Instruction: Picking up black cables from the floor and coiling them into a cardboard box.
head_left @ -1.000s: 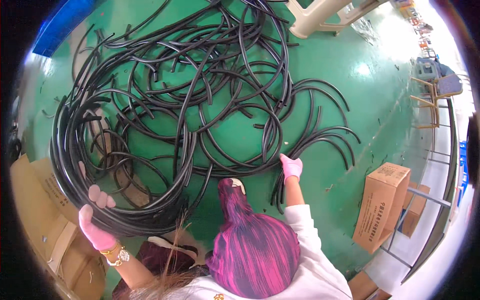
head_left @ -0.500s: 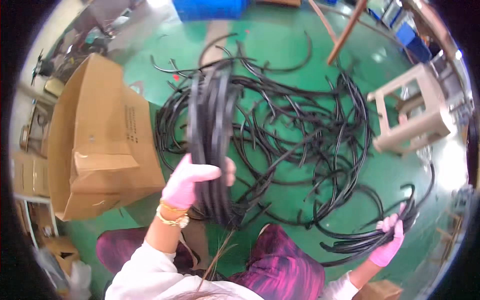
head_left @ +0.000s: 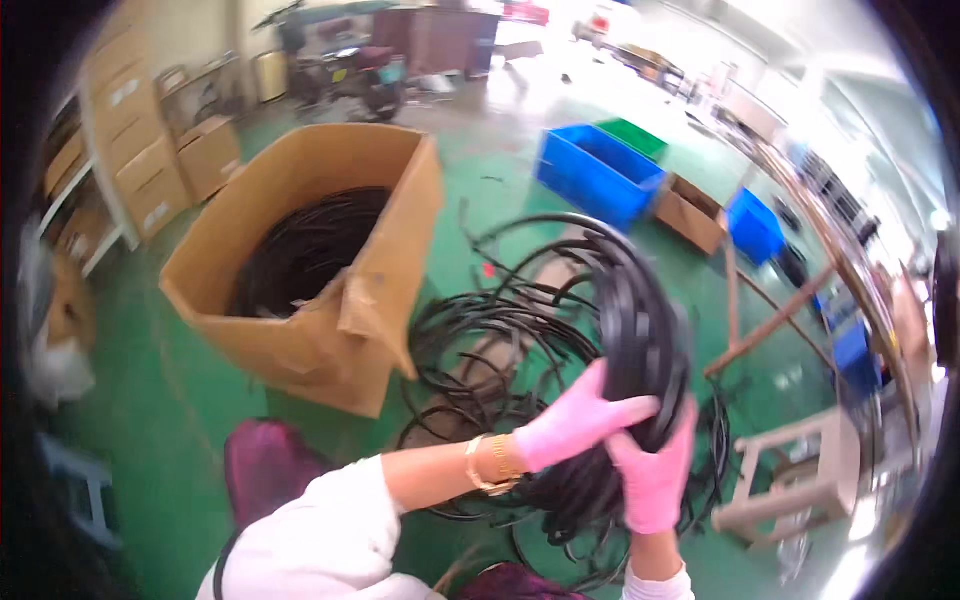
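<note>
A bundle of black tubes (head_left: 640,320) stands bent upward in front of me, partly blurred. My left hand (head_left: 578,420), in a pink glove, is closed round its lower part from the left. From below and the right my right hand (head_left: 655,475), gloved in pink too, grips the same bundle close by the left. More black tubes (head_left: 490,330) lie tangled on the green floor beneath and behind the hands. To the left stands a large open cardboard box (head_left: 300,345) with black tubes (head_left: 315,250) coiled inside it.
At the back are a blue bin (head_left: 600,175), a small cardboard box (head_left: 690,215) and another blue bin (head_left: 755,228). A beige plastic stool (head_left: 790,475) stands at the right, near a table on wooden legs (head_left: 770,320). Stacked cartons (head_left: 140,130) line the far left.
The view has turned left and up, showing the inside of the big box. My right hand has come from the far right to join my left on the bundle.
</note>
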Motion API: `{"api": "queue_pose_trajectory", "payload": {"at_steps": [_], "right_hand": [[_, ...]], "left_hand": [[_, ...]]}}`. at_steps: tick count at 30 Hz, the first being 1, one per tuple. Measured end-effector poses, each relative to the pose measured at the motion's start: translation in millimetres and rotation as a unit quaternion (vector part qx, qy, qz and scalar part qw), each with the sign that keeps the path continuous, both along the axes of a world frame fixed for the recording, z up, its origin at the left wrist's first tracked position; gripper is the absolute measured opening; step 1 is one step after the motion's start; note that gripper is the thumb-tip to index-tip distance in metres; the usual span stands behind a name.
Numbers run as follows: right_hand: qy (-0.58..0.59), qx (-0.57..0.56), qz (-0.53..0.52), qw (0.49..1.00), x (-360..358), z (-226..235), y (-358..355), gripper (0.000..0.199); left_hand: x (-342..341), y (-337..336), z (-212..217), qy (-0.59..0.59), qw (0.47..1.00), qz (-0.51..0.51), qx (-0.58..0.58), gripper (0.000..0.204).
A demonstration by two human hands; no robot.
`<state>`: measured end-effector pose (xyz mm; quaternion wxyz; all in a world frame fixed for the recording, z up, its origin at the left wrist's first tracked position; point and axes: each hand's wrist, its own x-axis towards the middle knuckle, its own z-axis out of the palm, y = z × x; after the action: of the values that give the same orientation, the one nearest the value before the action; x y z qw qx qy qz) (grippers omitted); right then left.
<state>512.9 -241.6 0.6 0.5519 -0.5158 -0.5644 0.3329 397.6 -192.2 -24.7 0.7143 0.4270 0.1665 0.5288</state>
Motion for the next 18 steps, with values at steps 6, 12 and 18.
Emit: {"api": "queue_pose_trajectory", "payload": {"at_steps": [6,12,18], "right_hand": [[0.021,0.215,-0.002,0.976,-53,114,38,0.071],[-0.04,0.494,0.106,0.862,-159,236,84,0.026],[0.221,0.484,0.255,0.808,-301,261,151,0.041]], "left_hand": [[-53,30,152,-0.117,0.934,0.132,0.311,0.07],[-217,61,227,0.238,0.705,0.378,0.551,0.038],[-366,120,273,0.406,0.774,0.283,0.394,0.031]]}}
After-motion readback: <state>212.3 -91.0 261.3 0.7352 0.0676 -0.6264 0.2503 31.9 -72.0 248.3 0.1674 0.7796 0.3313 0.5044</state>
